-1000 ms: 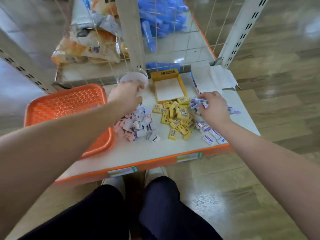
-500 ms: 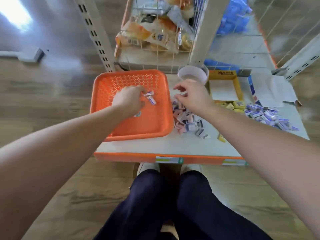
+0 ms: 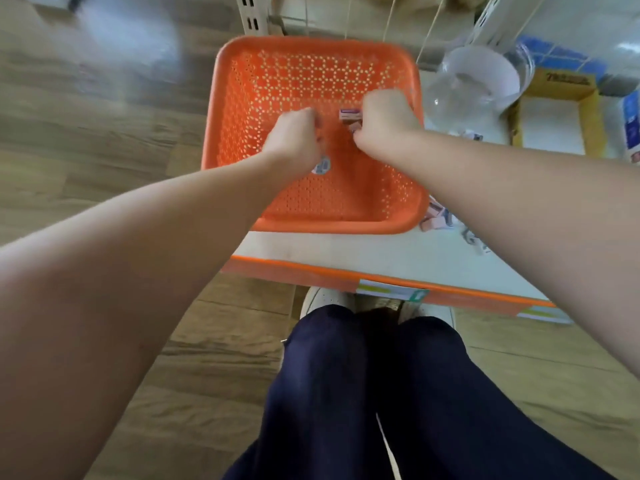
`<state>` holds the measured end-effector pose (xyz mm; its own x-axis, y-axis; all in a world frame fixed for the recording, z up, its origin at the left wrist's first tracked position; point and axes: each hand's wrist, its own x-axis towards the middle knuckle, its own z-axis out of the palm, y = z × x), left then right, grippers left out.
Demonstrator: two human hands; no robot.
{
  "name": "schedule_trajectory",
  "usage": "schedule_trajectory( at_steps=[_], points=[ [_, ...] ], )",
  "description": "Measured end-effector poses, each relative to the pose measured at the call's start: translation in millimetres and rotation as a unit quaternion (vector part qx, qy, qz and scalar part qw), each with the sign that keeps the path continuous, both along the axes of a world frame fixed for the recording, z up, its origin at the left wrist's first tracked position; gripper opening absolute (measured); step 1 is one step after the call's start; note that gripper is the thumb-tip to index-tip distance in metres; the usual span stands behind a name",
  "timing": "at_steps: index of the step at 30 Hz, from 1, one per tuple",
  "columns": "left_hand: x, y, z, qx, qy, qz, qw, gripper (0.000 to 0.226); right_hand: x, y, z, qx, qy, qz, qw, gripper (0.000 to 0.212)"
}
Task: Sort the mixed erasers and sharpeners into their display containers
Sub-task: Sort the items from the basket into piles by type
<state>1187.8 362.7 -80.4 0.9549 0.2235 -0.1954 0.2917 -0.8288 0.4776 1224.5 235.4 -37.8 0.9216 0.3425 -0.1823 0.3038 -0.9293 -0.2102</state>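
We log: right grip (image 3: 384, 123) curled round erasers (image 3: 350, 114), long axis left-right, poking leftward over middle of orange basket (image 3: 311, 45). Left grip (image 3: 294, 143) just left, curled; contents: cannot tell. We judge drop goes straight down.

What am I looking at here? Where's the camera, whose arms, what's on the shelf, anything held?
No machine: a person is working with bare hands. The one camera sits on their head, looking forward and down, so you see their own arms and dark trousers. Both hands are over an orange basket on a white shelf board. The left hand is curled; blur hides whether it holds anything. Small wrapped pieces show at the fingertips of the right hand, pinched or just dropped, I cannot tell. Right of the basket are a clear round tub, a yellow display box and more loose pieces.
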Motion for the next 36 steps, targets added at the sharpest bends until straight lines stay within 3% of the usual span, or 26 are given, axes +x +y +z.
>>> schedule_trajectory(
  at_steps=[6,9,11,16,20,28,36],
  points=[
    [18,-11,-3,-0.019,-0.041,-0.043,0.998,0.052,-11,8,-21,-0.006,0.018,-0.046,0.999,0.034],
    [27,-19,-2,-0.026,0.010,-0.127,0.992,0.059,-25,1,-23,0.000,0.047,-0.040,0.998,0.033],
    [31,-21,-8,0.005,0.036,-0.148,0.988,0.051,-31,-5,-22,0.000,0.052,-0.023,0.998,0.032],
    [18,-31,-14,0.007,-0.029,-0.040,0.999,0.027,-43,-11,-20,-0.028,0.067,0.031,0.997,0.027],
    [-2,-34,-3,0.014,-0.018,0.001,1.000,0.025,-54,-16,-7,-0.019,0.045,0.070,0.996,0.027],
    [-28,-18,85,0.013,-0.071,-0.013,0.997,0.025,-77,-84,58,0.047,-0.044,0.040,0.997,0.028],
    [-38,-99,173,0.002,-0.078,-0.118,0.990,0.030,-90,-194,116,0.044,-0.077,-0.076,0.993,0.021]
  ],
)
